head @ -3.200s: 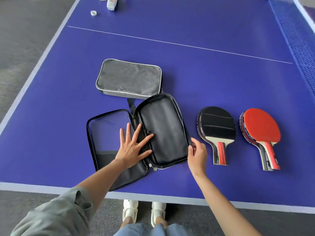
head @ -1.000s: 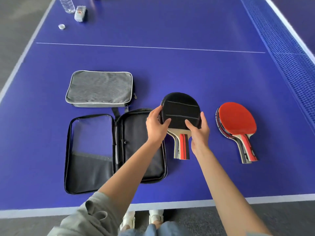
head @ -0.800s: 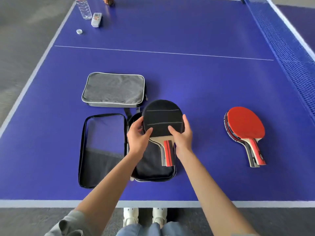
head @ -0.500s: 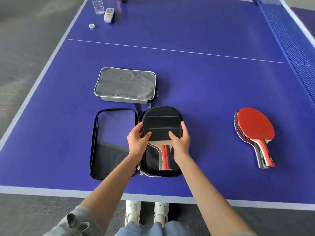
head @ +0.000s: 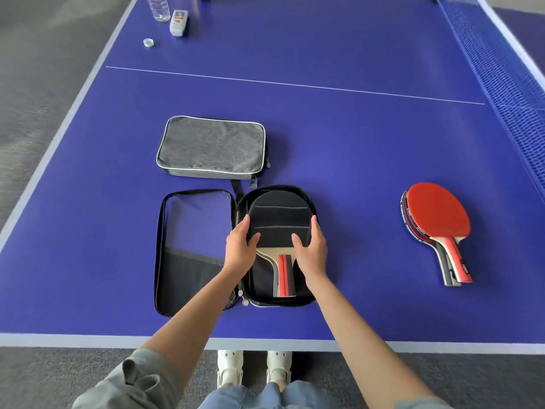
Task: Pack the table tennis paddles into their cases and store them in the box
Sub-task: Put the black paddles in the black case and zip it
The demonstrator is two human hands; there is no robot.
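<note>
Blue table (head: 354, 143): left hand (head: 240, 249), right hand (head: 311, 250) grip black paddles (head: 280, 222) inside open case (head: 206, 252).

Lifted off the table (head: 368, 160) beside the red-faced paddle stack (head: 435, 215), where it lay 3.2 seconds ago. Carried leftward, gripped at both edges of the blade by left hand (head: 240, 250) and right hand (head: 312, 252). Lowered into the right half of the open black case (head: 194, 252), handles toward the near edge, the black-faced paddle stack (head: 280, 222) now inside the case's rim. Moved off the case's middle fold, the left hand; moved off the case's right edge, the right hand. Both now curled round the blade's sides, thumbs on the black face.
</note>
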